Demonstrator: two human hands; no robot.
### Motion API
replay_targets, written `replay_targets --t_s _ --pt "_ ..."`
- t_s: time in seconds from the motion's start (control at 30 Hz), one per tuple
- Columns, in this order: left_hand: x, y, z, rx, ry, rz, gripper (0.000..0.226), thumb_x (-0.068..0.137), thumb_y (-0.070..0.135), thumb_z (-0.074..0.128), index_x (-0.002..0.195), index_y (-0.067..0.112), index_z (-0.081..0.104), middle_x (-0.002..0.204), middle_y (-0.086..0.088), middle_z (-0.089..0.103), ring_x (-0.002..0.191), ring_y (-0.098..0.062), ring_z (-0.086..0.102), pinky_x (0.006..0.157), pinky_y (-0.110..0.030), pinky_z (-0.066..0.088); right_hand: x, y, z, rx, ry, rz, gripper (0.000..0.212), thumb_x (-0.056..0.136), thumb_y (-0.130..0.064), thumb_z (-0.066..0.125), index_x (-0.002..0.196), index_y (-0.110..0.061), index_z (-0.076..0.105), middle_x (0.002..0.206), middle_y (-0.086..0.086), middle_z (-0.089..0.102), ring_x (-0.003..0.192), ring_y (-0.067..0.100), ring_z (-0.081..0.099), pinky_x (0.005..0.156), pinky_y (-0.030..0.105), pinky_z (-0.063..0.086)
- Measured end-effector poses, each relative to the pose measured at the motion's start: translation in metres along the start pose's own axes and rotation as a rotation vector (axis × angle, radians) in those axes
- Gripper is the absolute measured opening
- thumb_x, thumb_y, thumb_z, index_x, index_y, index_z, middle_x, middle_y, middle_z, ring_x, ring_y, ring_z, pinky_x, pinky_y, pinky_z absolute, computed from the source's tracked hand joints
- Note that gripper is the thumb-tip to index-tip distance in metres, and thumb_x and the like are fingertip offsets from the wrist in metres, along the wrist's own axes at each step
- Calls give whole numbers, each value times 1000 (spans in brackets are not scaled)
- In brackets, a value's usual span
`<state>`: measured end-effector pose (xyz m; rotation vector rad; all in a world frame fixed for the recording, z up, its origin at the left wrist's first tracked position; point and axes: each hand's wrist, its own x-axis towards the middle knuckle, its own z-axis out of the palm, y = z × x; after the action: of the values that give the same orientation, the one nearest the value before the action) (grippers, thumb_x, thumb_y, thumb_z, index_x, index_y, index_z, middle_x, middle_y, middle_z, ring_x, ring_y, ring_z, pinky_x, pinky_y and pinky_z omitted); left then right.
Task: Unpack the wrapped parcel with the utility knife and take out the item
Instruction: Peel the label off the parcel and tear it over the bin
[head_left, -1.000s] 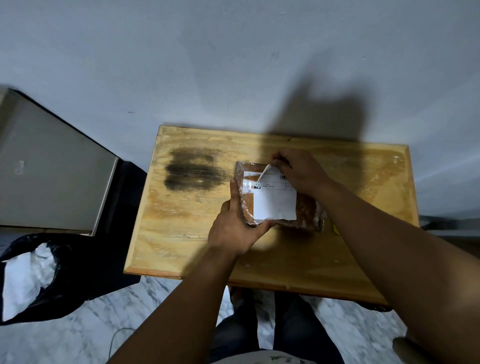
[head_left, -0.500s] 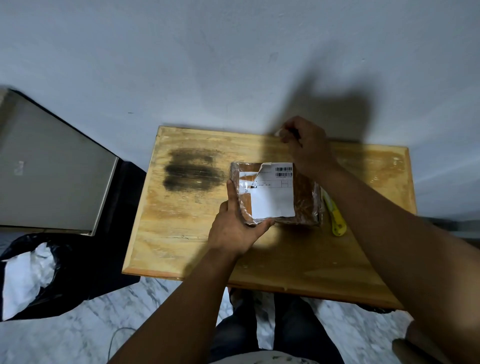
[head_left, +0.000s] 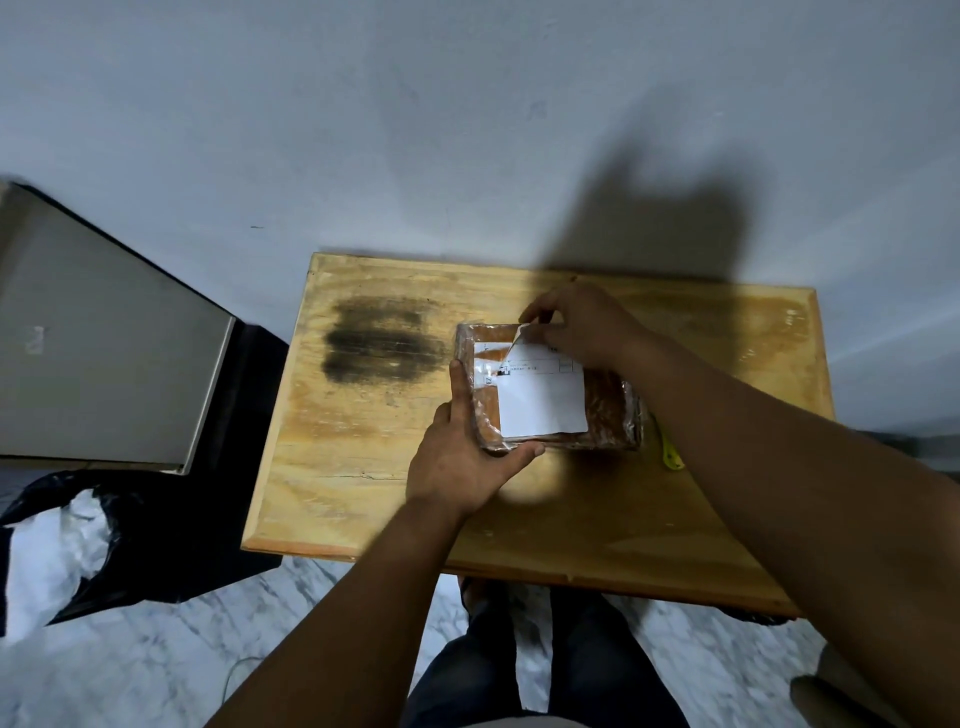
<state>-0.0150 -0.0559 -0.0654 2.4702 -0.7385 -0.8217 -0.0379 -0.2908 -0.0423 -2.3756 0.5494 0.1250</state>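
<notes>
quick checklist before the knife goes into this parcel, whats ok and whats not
1. Parcel flat on the table: ok.
2. Left hand steadying its near left corner: ok.
3. Right hand free for the knife: not ok, it is pinching the white label at the far edge.
4. Utility knife within reach: ok, it lies right of the parcel, mostly hidden by the right forearm.
5. Blade out or retracted: cannot tell.
6. Wrap already cut: cannot tell.

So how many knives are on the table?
1. The knife lies right of the parcel, mostly hidden under the right forearm. Another could be hidden under the arms.
</notes>
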Motion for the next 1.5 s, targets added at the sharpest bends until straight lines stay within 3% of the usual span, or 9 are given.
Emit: replay_targets --t_s 0.1,0.17,0.3,0.43,0.77,0.93,1.13,1.23,1.5 --pt "0 2 0 19 -2 0 136 66 81 68 147 41 -34 146 -7 45 126 -30 54 97 -43 53 8 -1 -2 3 -22 -53 15 87 -24 70 98 -17 77 96 1 73 80 7 58 66 20 37" --pt "0 4 -1 37 -2 -9 137 66 82 67 148 38 -34 146 -7 44 126 -29 54 95 -43 53 10 0 -4 -42 -40 -112 15 87 -22 68 97 -14 77 97 2 73 86 13 62 70 22 38" --pt "0 7 -1 30 8 -14 137 67 80 68 151 35 -31 145 -8 44 123 -30 56 93 -41 51 5 1 -4 -163 -32 -217 15 91 -21 60 94 -13 72 95 3 72 88 21 64 76 35 49" --pt "0 8 -1 27 9 -4 137 66 78 69 152 36 -28 144 -5 46 123 -28 56 93 -38 51 -5 7 -1 -195 2 -218 9 90 -21 54 90 -17 62 93 6 68 85 28 62 70 43 50" --pt "0 8 -4 33 -9 1 137 64 76 70 151 38 -29 145 -4 46 127 -28 53 95 -42 51 8 8 -17 -197 -120 -252 7 92 -21 57 89 -21 64 92 2 70 84 24 63 72 40 50" --pt "3 11 -4 64 -29 1 137 60 79 68 150 40 -28 144 -4 47 128 -28 51 95 -46 53 8 10 -23 -163 -127 -228 11 91 -19 63 93 -12 71 95 5 71 89 21 62 71 27 38" --pt "1 14 3 -27 -25 -4 138 62 65 74 152 33 -26 163 4 5 144 -34 29 112 -49 41 7 13 -20 -147 -58 -185 14 92 -19 62 95 -9 71 98 5 69 89 17 58 67 25 31" --pt "2 14 2 -48 -66 -23 146 58 74 76 154 28 -24 164 10 -10 151 -32 9 120 -48 27 7 11 -24 -161 -91 -173 16 91 -22 63 96 -9 71 92 1 66 86 16 58 67 25 31" --pt "1 15 -1 65 -65 -51 161 42 89 73 153 27 -27 162 -5 6 147 -37 17 119 -51 28 10 9 -34 -120 -277 -80 10 93 -22 62 90 -14 68 70 -17 53 62 -3 48 62 24 34"
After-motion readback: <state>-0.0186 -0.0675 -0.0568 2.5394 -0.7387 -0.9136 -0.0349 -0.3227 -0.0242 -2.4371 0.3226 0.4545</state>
